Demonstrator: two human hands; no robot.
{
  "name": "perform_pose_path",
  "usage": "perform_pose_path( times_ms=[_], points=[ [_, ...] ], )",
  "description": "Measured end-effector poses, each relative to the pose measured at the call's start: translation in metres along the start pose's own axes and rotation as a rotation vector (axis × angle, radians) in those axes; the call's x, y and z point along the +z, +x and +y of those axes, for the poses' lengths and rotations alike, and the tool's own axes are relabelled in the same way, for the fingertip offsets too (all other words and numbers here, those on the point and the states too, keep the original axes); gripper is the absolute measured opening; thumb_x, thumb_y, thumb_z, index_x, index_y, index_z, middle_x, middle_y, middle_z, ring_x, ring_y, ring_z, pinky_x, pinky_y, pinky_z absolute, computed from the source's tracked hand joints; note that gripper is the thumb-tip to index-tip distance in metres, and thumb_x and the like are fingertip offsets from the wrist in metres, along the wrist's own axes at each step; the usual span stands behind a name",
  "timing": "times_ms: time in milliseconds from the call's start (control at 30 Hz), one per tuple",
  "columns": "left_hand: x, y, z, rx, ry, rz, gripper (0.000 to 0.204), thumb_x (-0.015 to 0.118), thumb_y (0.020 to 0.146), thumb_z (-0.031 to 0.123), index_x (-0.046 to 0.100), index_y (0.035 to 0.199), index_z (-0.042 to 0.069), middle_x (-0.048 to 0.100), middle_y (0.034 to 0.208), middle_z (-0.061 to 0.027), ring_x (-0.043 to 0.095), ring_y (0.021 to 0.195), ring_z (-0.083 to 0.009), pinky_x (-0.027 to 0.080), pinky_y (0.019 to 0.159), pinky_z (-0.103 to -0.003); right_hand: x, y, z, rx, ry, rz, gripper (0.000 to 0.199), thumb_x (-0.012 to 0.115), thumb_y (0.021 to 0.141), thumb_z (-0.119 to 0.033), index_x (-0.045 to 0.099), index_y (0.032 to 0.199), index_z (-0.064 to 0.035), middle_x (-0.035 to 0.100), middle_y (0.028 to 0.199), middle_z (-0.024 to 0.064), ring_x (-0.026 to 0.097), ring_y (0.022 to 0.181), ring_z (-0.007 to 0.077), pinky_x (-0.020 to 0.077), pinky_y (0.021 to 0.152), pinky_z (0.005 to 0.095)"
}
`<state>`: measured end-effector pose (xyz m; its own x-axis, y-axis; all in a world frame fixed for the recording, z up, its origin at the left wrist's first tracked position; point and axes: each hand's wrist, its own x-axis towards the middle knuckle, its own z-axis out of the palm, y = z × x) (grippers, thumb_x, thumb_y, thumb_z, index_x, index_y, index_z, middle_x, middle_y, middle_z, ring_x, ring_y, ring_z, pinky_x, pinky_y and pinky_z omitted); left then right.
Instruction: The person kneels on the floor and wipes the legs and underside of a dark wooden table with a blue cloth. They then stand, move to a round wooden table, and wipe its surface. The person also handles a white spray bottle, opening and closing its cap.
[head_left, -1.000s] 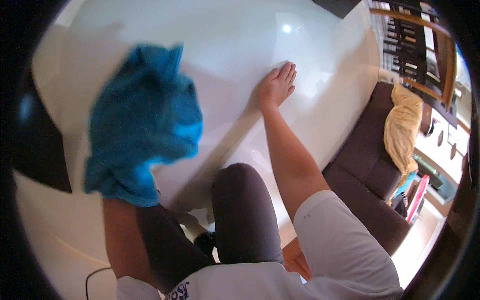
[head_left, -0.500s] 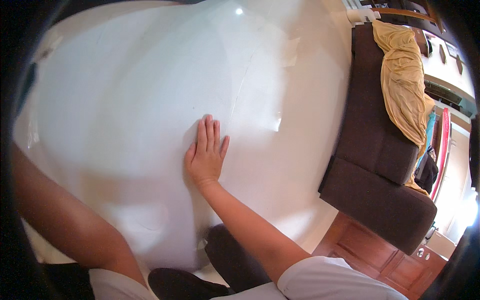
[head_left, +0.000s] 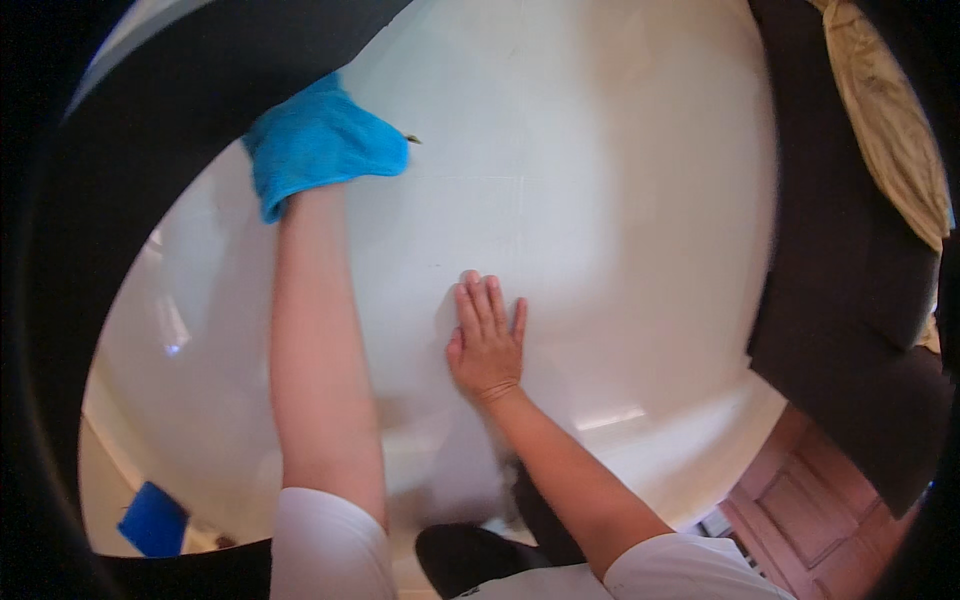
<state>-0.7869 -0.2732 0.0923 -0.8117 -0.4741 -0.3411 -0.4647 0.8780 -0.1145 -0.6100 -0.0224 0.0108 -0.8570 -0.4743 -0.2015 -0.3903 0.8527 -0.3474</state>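
A blue cloth (head_left: 325,135) is over the far left part of a glossy white surface (head_left: 640,300), beside a dark edge. My left hand (head_left: 316,198) is at the cloth, which covers it and hides the fingers; only the wrist shows. A small dark bit sticks out at the cloth's right corner. Nearer to me, my right hand (head_left: 487,350) lies flat and open on the white surface, fingers pointing away, holding nothing. Faint lines and a tiny dark speck mark the surface beyond its fingertips.
A dark brown sofa (head_left: 840,400) with a tan cloth (head_left: 890,120) over it stands on the right. Dark furniture (head_left: 190,90) curves along the far left. A blue object (head_left: 155,518) is at lower left, and a brown panelled door (head_left: 810,500) at lower right.
My left hand has come into view with the blue cloth, far left. My right hand still lies flat on the surface. The view has shifted, bringing the dark furniture in.
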Motion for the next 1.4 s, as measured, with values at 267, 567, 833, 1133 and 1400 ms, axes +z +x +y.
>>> perform_pose_path(
  times_ms=[267, 567, 833, 1133, 1400],
  points=[
    [0.035, -0.041, 0.018, -0.114, -1.945, -0.166, 0.08, 0.044, 0.084, 0.062, 0.03, 0.139, 0.007, 0.033, 0.143, -0.016, 0.035, 0.128, -0.0353, 0.025, 0.109, -0.046, -0.006, -0.002, 0.012, 0.016, 0.021, 0.068, 0.063, 0.052, 0.079, -0.021, 0.037, 0.14, -0.0166, 0.028, 0.149, -0.0018, 0.024, 0.138, 0.0175, 0.0125, 0.111, 0.0526],
    [-0.003, -0.085, 0.071, 0.624, -1.822, -0.436, 0.077, 0.029, 0.089, 0.065, 0.034, 0.14, 0.008, 0.032, 0.145, -0.0141, 0.032, 0.132, -0.0273, 0.023, 0.109, -0.035, 0.002, -0.007, 0.037, 0.024, 0.301, 0.152, 0.043, 0.05, 0.085, -0.023, 0.051, 0.125, -0.0097, 0.046, 0.135, 0.0081, 0.039, 0.128, 0.0268, 0.0195, 0.108, 0.0498],
    [0.138, -0.133, -0.02, -0.154, -0.287, 0.317, 0.056, 0.049, 0.09, 0.019, 0.03, 0.141, 0.01, 0.017, 0.152, -0.0113, 0.014, 0.14, -0.0308, 0.01, 0.111, -0.049, -0.045, 0.069, 0.039, 0.532, 1.665, 0.413, 0.031, 0.05, 0.092, -0.013, 0.054, 0.119, 0.0001, 0.057, 0.113, 0.0052, 0.048, 0.11, 0.0151, 0.0357, 0.096, 0.0282],
    [0.13, -0.138, -0.019, -0.123, -0.285, 0.28, 0.061, 0.043, 0.088, 0.02, 0.022, 0.145, 0.011, 0.016, 0.153, -0.0123, 0.012, 0.141, -0.0302, 0.007, 0.111, -0.049, -0.18, 0.098, -0.198, -1.106, 1.311, 0.304, 0.009, 0.07, 0.069, -0.022, 0.067, 0.078, -0.022, 0.057, 0.104, 0.0046, 0.04, 0.123, 0.0298, 0.0222, 0.105, 0.0632],
    [0.124, -0.133, -0.004, -0.148, -0.266, 0.203, 0.062, 0.04, 0.09, 0.027, 0.02, 0.146, 0.011, 0.013, 0.153, -0.011, 0.008, 0.142, -0.0282, 0.003, 0.112, -0.047, -0.157, 0.146, -0.312, -1.27, 0.911, 0.974, 0.044, 0.063, 0.077, -0.027, 0.057, 0.12, -0.0193, 0.046, 0.135, 0.0029, 0.036, 0.129, 0.0216, 0.013, 0.112, 0.0558]
  ],
)
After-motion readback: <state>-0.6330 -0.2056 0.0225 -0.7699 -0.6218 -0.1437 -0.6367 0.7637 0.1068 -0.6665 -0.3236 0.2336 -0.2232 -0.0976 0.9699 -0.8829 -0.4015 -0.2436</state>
